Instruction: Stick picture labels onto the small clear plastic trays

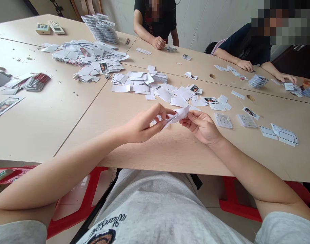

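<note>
Both of my hands meet just above the near edge of the light wooden table, holding one small white folded card between them. My left hand pinches its left end with thumb and fingers curled. My right hand grips the right end, fingers bent around it. Directly behind the card lies a scatter of white paper pieces, some with small printed pictures.
A bigger heap of paper pieces and stacked packets lie far left. Two small plastic packs rest to the right of my hands. Two other people sit across the table, hands on it. Red stools stand below.
</note>
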`<action>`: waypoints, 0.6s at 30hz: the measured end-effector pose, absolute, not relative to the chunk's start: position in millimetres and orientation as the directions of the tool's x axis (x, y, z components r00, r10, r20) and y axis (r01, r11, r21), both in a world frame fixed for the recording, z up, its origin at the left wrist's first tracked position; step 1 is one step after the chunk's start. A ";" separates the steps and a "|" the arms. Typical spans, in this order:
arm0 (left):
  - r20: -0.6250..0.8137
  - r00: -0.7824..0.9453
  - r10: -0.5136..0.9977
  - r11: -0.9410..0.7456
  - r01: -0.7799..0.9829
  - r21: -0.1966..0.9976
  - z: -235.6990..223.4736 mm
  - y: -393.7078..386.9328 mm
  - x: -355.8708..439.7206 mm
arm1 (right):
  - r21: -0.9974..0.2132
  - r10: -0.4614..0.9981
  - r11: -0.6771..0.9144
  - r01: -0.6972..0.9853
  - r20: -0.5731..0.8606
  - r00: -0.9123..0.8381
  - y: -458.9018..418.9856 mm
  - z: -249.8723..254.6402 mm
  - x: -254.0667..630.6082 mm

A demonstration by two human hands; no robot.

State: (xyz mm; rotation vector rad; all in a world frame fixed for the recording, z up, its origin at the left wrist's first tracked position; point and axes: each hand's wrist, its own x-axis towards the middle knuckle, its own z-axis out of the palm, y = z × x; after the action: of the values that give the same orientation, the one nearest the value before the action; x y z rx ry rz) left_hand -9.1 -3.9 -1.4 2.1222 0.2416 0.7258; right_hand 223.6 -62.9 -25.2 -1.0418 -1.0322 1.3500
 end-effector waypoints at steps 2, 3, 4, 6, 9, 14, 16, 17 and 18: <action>0.405 0.816 0.411 -0.601 -0.092 0.794 -1.7 -4.1 -9.2 | -0.971 0.999 -0.036 -0.236 -0.032 -0.020 -62.9 -25.0 223.6; 0.402 0.817 0.413 -0.594 -0.093 0.799 -1.8 -4.4 -9.2 | -0.971 0.999 -0.039 -0.237 -0.036 -0.018 -62.8 -24.9 223.7; 0.399 0.817 0.417 -0.588 -0.092 0.804 -1.7 -4.6 -9.1 | -0.970 0.999 -0.041 -0.240 -0.039 -0.015 -62.8 -24.8 224.0; 0.392 0.814 0.429 -0.577 -0.086 0.812 -1.6 -5.0 -8.7 | -0.967 0.999 -0.042 -0.252 -0.040 -0.012 -62.6 -24.5 224.8; 0.397 0.809 0.433 -0.584 -0.083 0.807 -1.4 -4.9 -8.3 | -0.961 0.999 -0.037 -0.275 -0.036 -0.010 -62.2 -23.5 225.7; 0.436 0.798 0.417 -0.681 -0.043 0.731 -0.3 -3.7 -8.9 | -0.945 0.994 -0.031 -0.327 -0.065 0.092 -59.4 -22.3 226.5; 0.424 0.795 0.434 -0.711 0.013 0.703 0.3 -3.3 -9.4 | -0.933 0.984 -0.005 -0.361 -0.069 0.167 -56.3 -22.6 229.4; 0.415 0.796 0.440 -0.716 0.033 0.697 0.4 -3.2 -9.5 | -0.926 0.975 0.017 -0.376 -0.067 0.211 -54.2 -22.8 232.0; 0.410 0.797 0.444 -0.718 0.042 0.695 0.5 -3.1 -9.5 | -0.921 0.965 0.042 -0.386 -0.063 0.254 -51.9 -22.9 235.7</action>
State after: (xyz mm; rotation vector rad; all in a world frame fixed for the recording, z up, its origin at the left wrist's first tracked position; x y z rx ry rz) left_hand -9.5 -3.1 0.5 2.2823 0.3569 0.7449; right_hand 235.7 -51.9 -22.9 -1.0348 -0.7226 1.1856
